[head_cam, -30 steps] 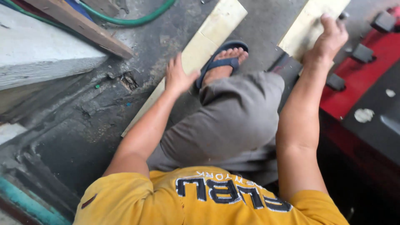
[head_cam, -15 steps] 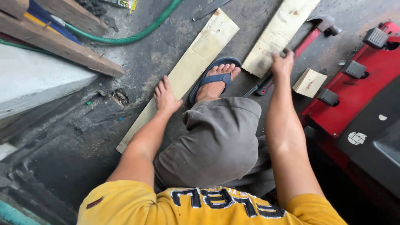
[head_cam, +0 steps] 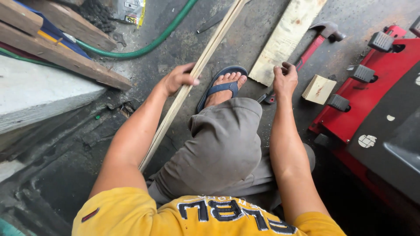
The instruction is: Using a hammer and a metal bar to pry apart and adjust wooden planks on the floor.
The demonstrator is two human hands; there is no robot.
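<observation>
Two hands over dark gritty concrete floor [head_cam: 87, 144]: left hand [head_cam: 177, 78] grasping plank [head_cam: 192, 78], right hand [head_cam: 285, 81] clenched.

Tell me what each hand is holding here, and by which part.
The left hand grips the long wooden board, tipped on edge, about midway along. The right hand rests on the near end of the second board; whether it grips cannot be told.

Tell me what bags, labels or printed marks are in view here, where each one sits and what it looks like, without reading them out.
Bag: top edge, on the floor beside the green hose; crumpled, silvery grey with a yellow and black patch.
Round mark: right side, on the dark panel of the red machine; small white circle.
Shirt print: bottom, on the person's yellow shirt; white block shapes edged in black.
No signs or screens show.
</observation>
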